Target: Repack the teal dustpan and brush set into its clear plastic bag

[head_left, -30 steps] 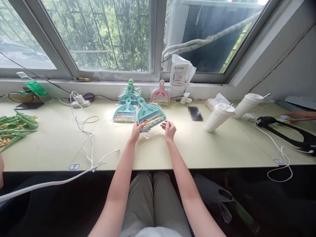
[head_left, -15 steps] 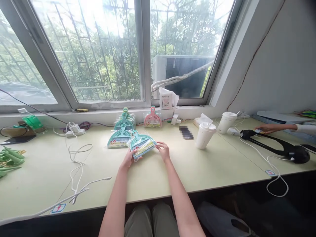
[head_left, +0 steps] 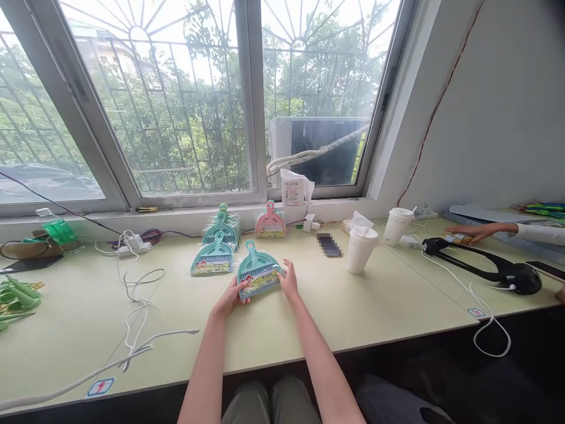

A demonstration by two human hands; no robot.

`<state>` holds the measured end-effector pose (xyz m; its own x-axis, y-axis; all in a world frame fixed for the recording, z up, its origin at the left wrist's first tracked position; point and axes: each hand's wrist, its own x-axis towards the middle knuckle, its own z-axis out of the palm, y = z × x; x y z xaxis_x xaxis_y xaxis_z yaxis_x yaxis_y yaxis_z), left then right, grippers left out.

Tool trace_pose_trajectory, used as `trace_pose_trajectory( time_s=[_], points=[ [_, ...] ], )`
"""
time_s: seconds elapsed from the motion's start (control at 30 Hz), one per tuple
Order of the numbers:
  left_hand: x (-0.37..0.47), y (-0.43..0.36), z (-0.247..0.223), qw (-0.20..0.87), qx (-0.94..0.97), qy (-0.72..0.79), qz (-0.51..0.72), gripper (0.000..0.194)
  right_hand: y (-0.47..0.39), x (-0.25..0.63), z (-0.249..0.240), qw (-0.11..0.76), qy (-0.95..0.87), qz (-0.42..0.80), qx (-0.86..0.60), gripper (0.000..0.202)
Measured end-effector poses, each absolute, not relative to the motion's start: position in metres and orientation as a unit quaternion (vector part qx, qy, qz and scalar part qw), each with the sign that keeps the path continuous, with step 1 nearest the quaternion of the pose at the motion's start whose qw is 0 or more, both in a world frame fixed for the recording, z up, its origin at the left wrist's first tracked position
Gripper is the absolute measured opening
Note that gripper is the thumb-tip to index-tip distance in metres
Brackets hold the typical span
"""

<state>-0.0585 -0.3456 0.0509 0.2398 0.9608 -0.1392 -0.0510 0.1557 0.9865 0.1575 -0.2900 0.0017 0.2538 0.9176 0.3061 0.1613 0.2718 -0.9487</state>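
Head view, left hand: my left hand (head_left: pixel 230 296) is closed on the near left corner of a wrapped teal dustpan-and-brush set (head_left: pixel 260 268), thumb over the front.
Right hand: my right hand (head_left: pixel 289 281) is at the set's right edge, fingers partly curled, fairly narrow (I can't tell from here whether they grip).
Held set: near the middle of the table (head_left: pixel 375 312), handle pointing far, label facing me and slightly slanted; I can't tell whether its underside touches the tabletop.
Teal sets: a single wrapped teal set (head_left: pixel 213 259) lies just left of the held one, with a teal stack (head_left: pixel 222 227) behind it.
Pink set: the pink dustpan set (head_left: pixel 270 225) is on the far side, right of the stack, below the sill.
Right of my hands: a dark phone-like object (head_left: pixel 329 245), blurred out, then a nearer lidded white cup (head_left: pixel 361 252) and a farther white cup (head_left: pixel 398 227).
Far right: another person's hand (head_left: pixel 481 231) reaches in beside a black curved device (head_left: pixel 525 278).
Left: a white power strip (head_left: pixel 133 246), loose cables, a green-labelled bottle (head_left: pixel 59 231) and, at the edge, green pods (head_left: pixel 20 297).
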Motion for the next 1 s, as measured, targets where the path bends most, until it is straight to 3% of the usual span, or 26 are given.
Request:
trace_pose_trajectory(
  time_s=[0.13,0.27,0.37,0.4,0.5,0.57,0.73,1.0],
  points=[
    [-0.057,-0.351,0.059,0.58,0.513,0.49,0.4,0.065,-0.282,0.166,0.0,0.575,-0.468,0.461,-0.488,0.041],
    [-0.054,-0.352,0.061,0.539,0.58,0.445,0.418,0.085,-0.277,0.17,0.0,0.634,-0.386,0.437,-0.509,0.043],
    [-0.049,-0.34,0.049,0.429,0.632,0.467,0.446,0.103,-0.274,0.169,-0.001,0.663,-0.355,0.418,-0.51,0.043],
    [-0.047,-0.334,0.044,0.382,0.635,0.495,0.455,0.096,-0.274,0.169,-0.002,0.667,-0.356,0.414,-0.507,0.042],
    [-0.044,-0.314,0.029,0.26,0.623,0.578,0.458,0.051,-0.273,0.166,-0.003,0.667,-0.38,0.4,-0.501,0.038],
    [-0.043,-0.302,0.023,0.21,0.628,0.614,0.431,0.034,-0.273,0.165,-0.003,0.664,-0.395,0.379,-0.508,0.035],
    [-0.037,-0.268,0.021,0.123,0.63,0.654,0.401,0.019,-0.254,0.171,0.001,0.616,-0.456,0.298,-0.569,0.03],
    [-0.014,-0.166,0.012,0.136,0.625,0.633,0.437,0.012,-0.166,0.189,0.004,0.585,-0.523,0.163,-0.598,0.029]
  ],
)
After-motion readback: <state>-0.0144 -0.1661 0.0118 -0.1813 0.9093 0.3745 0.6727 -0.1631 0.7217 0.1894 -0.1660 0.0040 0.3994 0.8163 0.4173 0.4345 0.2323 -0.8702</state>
